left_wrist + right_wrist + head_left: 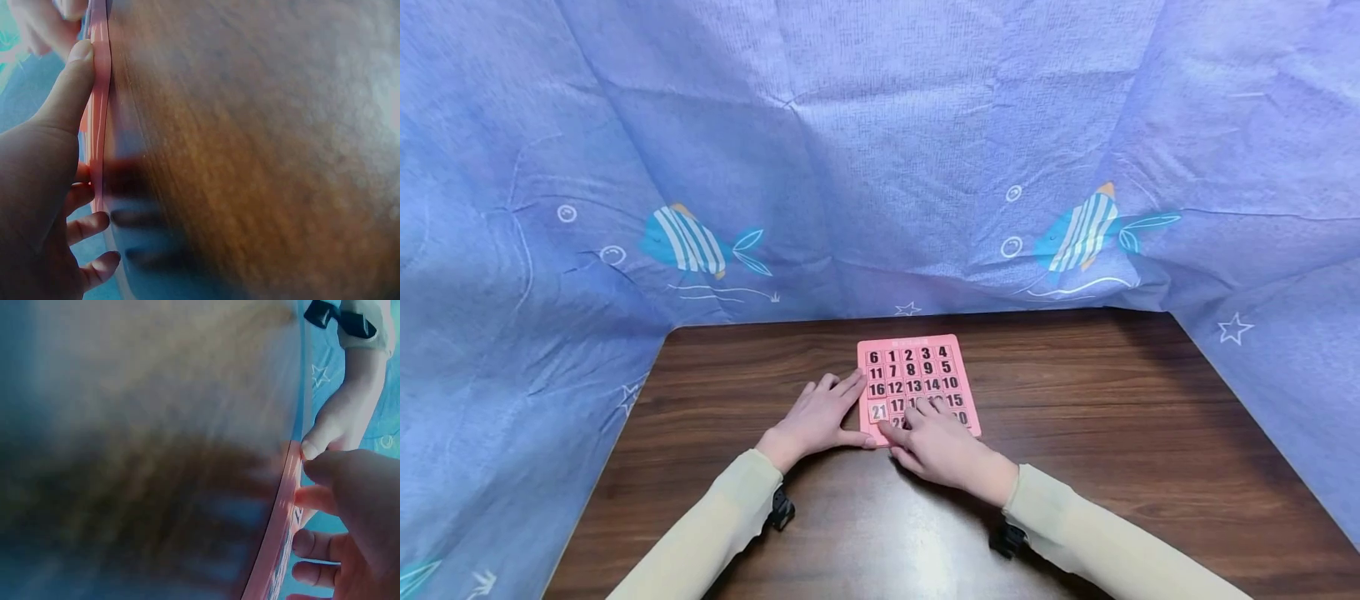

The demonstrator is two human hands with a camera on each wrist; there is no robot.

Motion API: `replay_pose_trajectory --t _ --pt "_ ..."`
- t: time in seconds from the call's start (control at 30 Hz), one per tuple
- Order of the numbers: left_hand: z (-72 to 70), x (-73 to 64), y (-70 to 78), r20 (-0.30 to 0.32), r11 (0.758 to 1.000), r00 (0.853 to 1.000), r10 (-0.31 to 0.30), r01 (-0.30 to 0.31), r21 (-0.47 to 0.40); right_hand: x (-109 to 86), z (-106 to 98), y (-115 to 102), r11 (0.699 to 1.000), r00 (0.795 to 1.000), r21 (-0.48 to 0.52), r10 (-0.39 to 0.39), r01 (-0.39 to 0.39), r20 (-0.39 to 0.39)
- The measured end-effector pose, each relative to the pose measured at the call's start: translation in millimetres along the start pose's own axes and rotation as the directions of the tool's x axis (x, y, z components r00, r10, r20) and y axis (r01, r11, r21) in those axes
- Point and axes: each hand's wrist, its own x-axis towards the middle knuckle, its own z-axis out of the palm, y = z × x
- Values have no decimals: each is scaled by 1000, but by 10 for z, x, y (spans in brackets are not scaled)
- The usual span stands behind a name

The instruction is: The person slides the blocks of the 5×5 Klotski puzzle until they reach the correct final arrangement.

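Note:
A pink number slide puzzle (pixel 913 387) lies flat on the table, its white tiles bearing black numbers. Along its left side rests my left hand (pixel 820 417), fingers extended against the edge and thumb (pixel 80 62) on the near left corner. My right hand (pixel 943 446) lies over the near right part of the board, covering several lower tiles. Its index fingertip touches the board at the near edge of tile 21 (pixel 878 411), in the left column. The right thumb is by the board's near edge, close to the left thumb in the right wrist view.
The dark brown wooden table (pixel 1112 400) extends to both sides of the puzzle. Behind and beside it hangs a blue cloth (pixel 880 167) printed with fish, bubbles and stars. Each wrist carries a small black camera (pixel 782 509).

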Motion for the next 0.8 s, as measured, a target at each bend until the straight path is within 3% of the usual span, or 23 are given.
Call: replay_pose_trajectory --t 0.1,0.37,0.6,0.8 --pt "-15 -8 -8 0 1000 1000 3 -3 5 -12 6 -3 1000 1000 14 -11 11 -13" --pt "35 -7 -5 10 1000 1000 1 -1 12 166 61 101 998 998 9 58 -58 -5" --pt "39 -6 -5 1 1000 1000 6 -6 15 88 26 34 1000 1000 -25 0 0 3" --pt "40 9 -26 -13 1000 1000 14 -14 26 114 -11 49 1000 1000 29 -10 10 -23"
